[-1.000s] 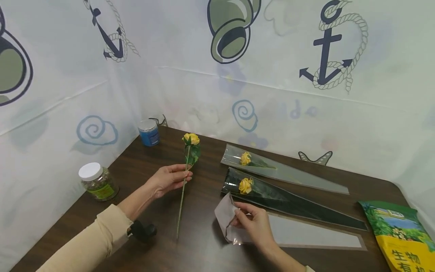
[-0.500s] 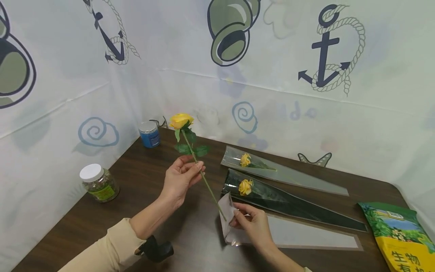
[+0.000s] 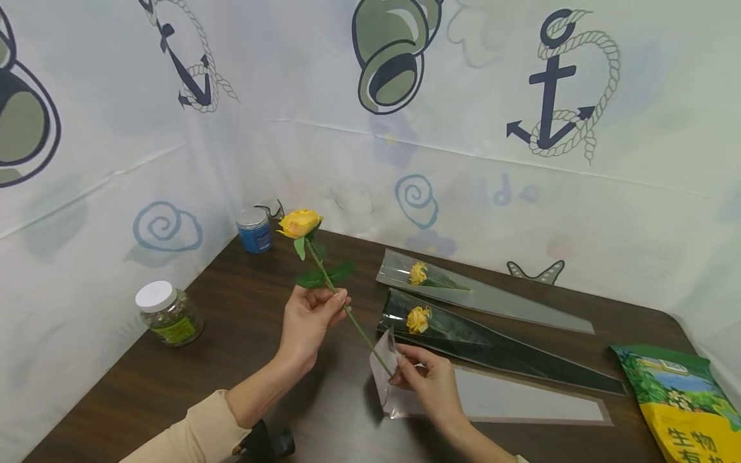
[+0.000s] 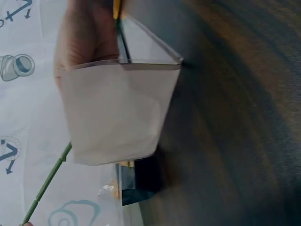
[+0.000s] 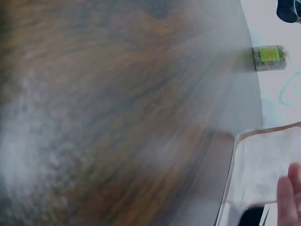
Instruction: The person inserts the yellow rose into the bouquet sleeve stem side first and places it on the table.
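Observation:
My left hand pinches the green stem of a yellow rose below its leaves. The bloom leans up to the left, and the stem slants down right. Its lower end is at the mouth of a white flower sleeve, beside my right fingertips. With thumb and fingers, my right hand grips the sleeve's lifted edge, so the wide end stands open. In the left wrist view the sleeve faces the camera, with the stem at lower left. Right fingers lie against the sleeve in the right wrist view.
Two sleeved yellow roses lie behind, one in a grey sleeve, one in a black sleeve. A green and yellow bag is at the right. At the left stand a white-lidded jar and a blue jar.
My left hand has moved right and tilted the rose, bringing the stem's lower end from over the table to the sleeve's mouth. My right hand keeps its hold on the sleeve.

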{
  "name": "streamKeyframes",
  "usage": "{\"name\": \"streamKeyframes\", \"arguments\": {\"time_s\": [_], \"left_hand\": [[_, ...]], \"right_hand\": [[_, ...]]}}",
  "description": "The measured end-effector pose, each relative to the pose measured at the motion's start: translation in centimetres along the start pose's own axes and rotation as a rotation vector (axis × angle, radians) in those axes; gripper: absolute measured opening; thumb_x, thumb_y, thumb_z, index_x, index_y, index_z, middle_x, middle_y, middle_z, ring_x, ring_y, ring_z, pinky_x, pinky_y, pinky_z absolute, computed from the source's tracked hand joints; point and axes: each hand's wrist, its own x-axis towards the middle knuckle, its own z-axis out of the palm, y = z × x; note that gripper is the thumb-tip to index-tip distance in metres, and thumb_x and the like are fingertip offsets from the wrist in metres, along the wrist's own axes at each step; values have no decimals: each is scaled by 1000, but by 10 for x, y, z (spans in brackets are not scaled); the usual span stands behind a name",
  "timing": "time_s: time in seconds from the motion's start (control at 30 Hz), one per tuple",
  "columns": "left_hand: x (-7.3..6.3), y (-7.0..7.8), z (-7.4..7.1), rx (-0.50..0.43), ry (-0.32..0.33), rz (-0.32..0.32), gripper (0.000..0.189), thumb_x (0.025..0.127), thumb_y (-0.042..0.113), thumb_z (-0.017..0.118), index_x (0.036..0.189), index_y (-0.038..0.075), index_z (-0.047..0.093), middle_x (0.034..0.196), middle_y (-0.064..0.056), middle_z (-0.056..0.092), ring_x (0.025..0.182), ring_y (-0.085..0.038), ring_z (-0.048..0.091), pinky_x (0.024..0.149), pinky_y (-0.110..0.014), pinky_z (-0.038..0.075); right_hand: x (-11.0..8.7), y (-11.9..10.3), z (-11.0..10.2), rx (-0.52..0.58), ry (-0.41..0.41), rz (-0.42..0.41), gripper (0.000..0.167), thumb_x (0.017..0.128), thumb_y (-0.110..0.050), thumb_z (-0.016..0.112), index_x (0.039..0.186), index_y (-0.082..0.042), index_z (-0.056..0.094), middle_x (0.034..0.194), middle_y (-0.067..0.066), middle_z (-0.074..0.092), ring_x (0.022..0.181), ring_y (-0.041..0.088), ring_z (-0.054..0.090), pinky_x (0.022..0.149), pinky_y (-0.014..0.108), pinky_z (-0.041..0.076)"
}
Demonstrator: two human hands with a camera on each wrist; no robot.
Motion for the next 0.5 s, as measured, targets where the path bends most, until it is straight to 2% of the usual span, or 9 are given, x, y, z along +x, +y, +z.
{"name": "streamKeyframes", "arguments": {"time_s": [0.2, 0.33, 0.5], "left_hand": [[2, -2, -3, 26, 8, 87, 26, 87, 3, 65, 105, 6, 46, 83, 5, 65, 79, -10, 67, 71, -26, 56], [0, -3, -2, 43, 5, 80, 28, 87, 2, 64, 106, 5, 44, 84, 4, 65, 79, -11, 67, 72, -26, 56], [-6, -15, 0, 74, -9, 71, 31, 87, 0, 64, 110, 3, 44, 88, -3, 67, 81, -14, 67, 72, -27, 56]], "right_hand": [[1, 0, -1, -78, 35, -29, 19, 86, 2, 63, 105, 5, 68, 69, 14, 66, 57, 4, 60, 55, 22, 54], [2, -4, 1, -12, 27, -37, 21, 87, 4, 61, 106, 9, 66, 72, 17, 66, 56, 6, 61, 55, 26, 55], [2, -10, 6, 50, 14, -31, 23, 87, 6, 60, 109, 11, 64, 77, 22, 65, 56, 6, 62, 56, 28, 56]]}}
